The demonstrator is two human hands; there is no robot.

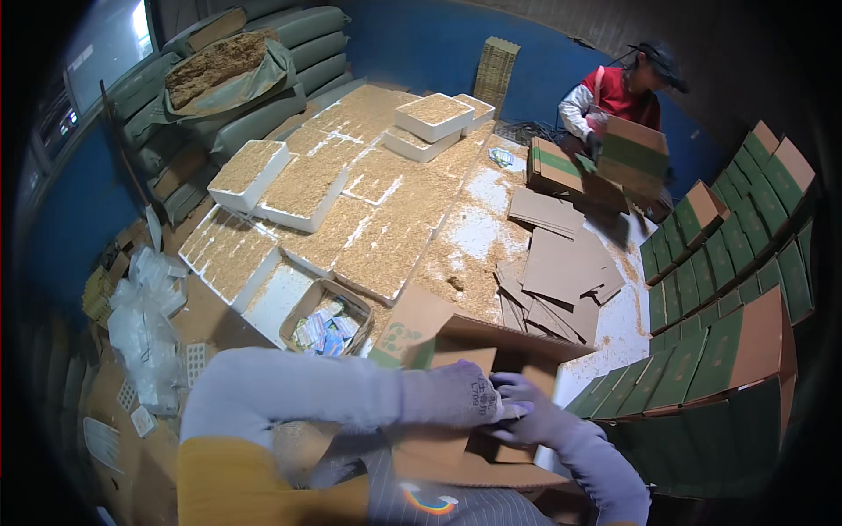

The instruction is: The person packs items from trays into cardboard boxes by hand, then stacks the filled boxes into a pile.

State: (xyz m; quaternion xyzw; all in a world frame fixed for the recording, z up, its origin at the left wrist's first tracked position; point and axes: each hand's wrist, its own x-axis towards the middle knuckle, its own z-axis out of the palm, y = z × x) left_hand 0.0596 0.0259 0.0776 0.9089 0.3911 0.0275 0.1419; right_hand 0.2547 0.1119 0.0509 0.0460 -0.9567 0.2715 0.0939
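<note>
My left hand (474,393), in a grey-purple glove, reaches over an open cardboard box (517,338). Beside it my right hand (531,412), gloved alike, meets it above the box's inside. The fingers of both hands are curled and close together. Something small and whitish shows between them, too hidden to name. One flap (412,326) of the box, with green print, stands out toward the far left. Brown cardboard panels show inside the box, partly covered by my hands and forearms.
A small carton (289,326) of colourful packets stands left of the box. Beyond lie white trays (303,210) of tan grain-like material and loose cardboard sheets (561,267). Green-and-brown boxes (684,377) line the right. Opposite, a person (618,101) in red holds a box (633,153).
</note>
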